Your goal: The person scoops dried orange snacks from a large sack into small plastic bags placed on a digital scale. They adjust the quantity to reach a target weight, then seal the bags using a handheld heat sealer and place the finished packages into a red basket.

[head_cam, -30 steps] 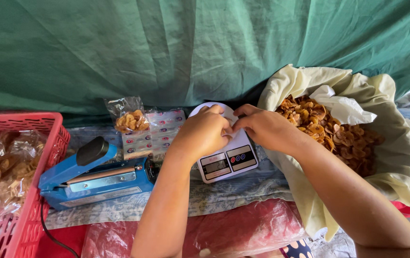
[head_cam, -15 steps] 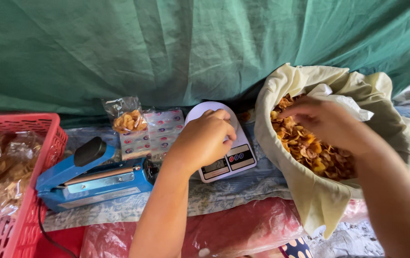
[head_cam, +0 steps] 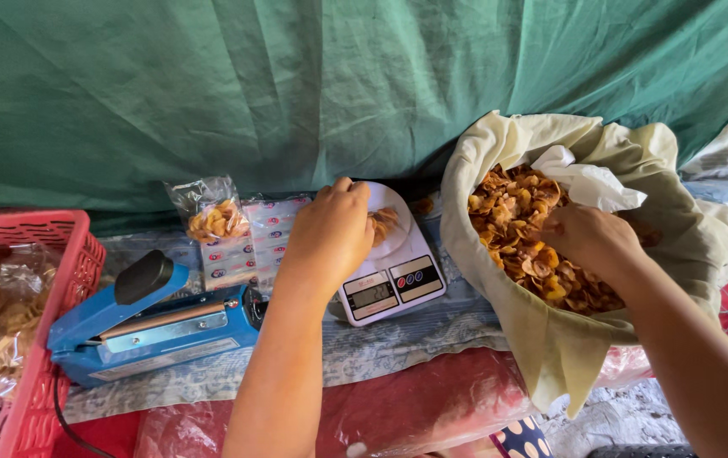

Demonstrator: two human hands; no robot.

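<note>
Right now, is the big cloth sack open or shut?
Open. The cloth sack has its rim folded outward, the fried chips inside show, and the right hand reaches into them.

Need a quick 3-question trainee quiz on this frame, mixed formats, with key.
1. True or false: the right hand is inside the cloth-lined sack of chips.
2. What lies under the left hand? A) red basket B) digital scale C) blue heat sealer
3. Fill in: the small filled bag stands against the green ______.

Key: 1 true; 2 B; 3 tarp
</note>
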